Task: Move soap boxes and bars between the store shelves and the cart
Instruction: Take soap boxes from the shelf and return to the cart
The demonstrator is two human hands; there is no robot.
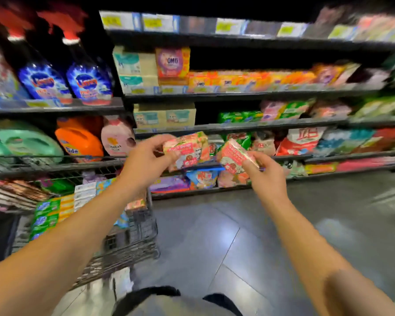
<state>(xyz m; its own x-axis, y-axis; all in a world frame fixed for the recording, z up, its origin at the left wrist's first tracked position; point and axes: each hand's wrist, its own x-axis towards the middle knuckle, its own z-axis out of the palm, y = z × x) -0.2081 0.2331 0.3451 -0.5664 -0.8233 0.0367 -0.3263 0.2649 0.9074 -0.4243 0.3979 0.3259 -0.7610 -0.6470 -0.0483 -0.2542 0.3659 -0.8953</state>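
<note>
My left hand (pixel 146 160) grips a pink and green soap box (pixel 187 149) by its left end, held up in front of the shelves. My right hand (pixel 265 174) pinches a second pink soap box (pixel 234 156) by its lower right corner, tilted, just right of the first. The two boxes are close together but apart. The wire cart (pixel 132 238) stands at the lower left under my left forearm, holding green, orange and white soap boxes (pixel 55 213) and one pink box (pixel 136 204) near its right rim.
Store shelves (pixel 237 124) fill the view ahead, with detergent bottles (pixel 84 78) at left, orange boxes and green and pink packets at right. Grey tiled floor (pixel 214 236) lies between me and the bottom shelf. The picture is motion-blurred.
</note>
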